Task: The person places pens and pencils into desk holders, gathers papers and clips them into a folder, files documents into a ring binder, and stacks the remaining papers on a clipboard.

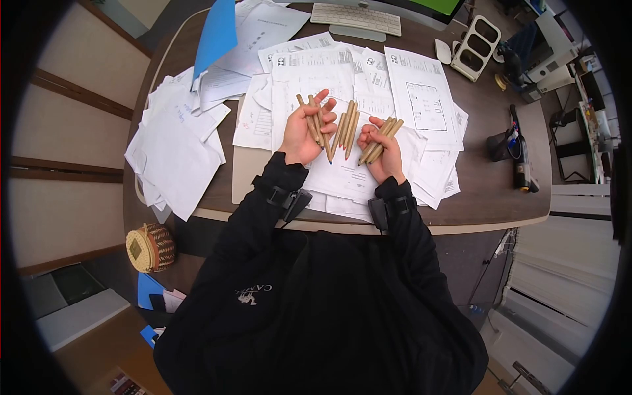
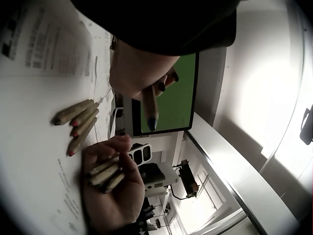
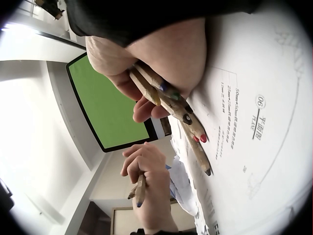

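Wooden coloured pencils (image 1: 316, 125) lie in my left hand (image 1: 301, 141), held under the thumb; one shows a blue tip (image 2: 153, 123) in the left wrist view. My right hand (image 1: 388, 158) grips several more pencils (image 1: 382, 141) between its thumb and fingers. Yellow, blue and green tips show at that hand in the right wrist view, on pencils (image 3: 146, 88) partly hidden by the palm. Between the hands, a small row of pencils (image 1: 347, 128) rests on the printed papers, tips toward the body, some of them red. Both hands are just above the sheets, palms turned up or inward.
Loose printed sheets (image 1: 424, 99) cover much of the desk (image 1: 507, 178), with another pile (image 1: 181, 148) and a blue folder (image 1: 220, 36) to the left. At the back stand a keyboard (image 1: 355, 20) and monitor. A mouse (image 1: 443, 51) and pen holder (image 1: 501, 145) are on the right.
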Demonstrator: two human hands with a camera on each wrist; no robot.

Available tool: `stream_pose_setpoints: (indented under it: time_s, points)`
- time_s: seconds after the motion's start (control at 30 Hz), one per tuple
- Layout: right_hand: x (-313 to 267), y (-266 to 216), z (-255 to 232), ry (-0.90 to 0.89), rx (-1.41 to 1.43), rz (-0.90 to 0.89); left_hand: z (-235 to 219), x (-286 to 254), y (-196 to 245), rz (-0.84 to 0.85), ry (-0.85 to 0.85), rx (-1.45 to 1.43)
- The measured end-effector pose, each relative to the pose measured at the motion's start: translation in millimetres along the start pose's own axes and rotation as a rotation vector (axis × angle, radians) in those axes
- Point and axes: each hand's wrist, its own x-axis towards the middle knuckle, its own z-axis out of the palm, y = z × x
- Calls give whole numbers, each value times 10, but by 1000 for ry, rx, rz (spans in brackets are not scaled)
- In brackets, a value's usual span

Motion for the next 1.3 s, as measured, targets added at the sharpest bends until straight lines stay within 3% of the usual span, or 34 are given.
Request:
stream_pose_setpoints:
  time_s: [0.37, 0.47, 0.53, 0.67, 0.77, 0.83, 1.1, 1.2, 1.27, 1.3]
  points:
    - [-2, 1, 7, 3, -10, 0, 1, -18, -31, -30, -80, 9]
    - [14, 14, -37, -22, 9, -1, 7, -30, -52, -11, -47, 134]
    - [28, 20, -58, -74, 127, 0, 73, -63, -69, -6, 61, 242]
    - [26, 11, -57, -80, 136, 0, -7, -55, -57, -34, 41, 266]
    - [21, -2, -41, -45, 130, 7, -25, -50, -53, -60, -11, 394]
    - [20, -10, -68, -132, 178, 7, 36, -78, -101, -90, 42, 568]
    - [-23, -30, 13, -106, 180, 18, 131, -133, -343, -151, 41, 1069]
    - [-73, -67, 114, -68, 192, 31, 125, -140, -410, -33, 34, 1259]
    - [-73, -73, 116, -74, 208, 37, 104, -144, -430, 167, -13, 1497]
    - [-71, -79, 91, -112, 230, 52, 128, -158, -427, 167, -13, 1497]
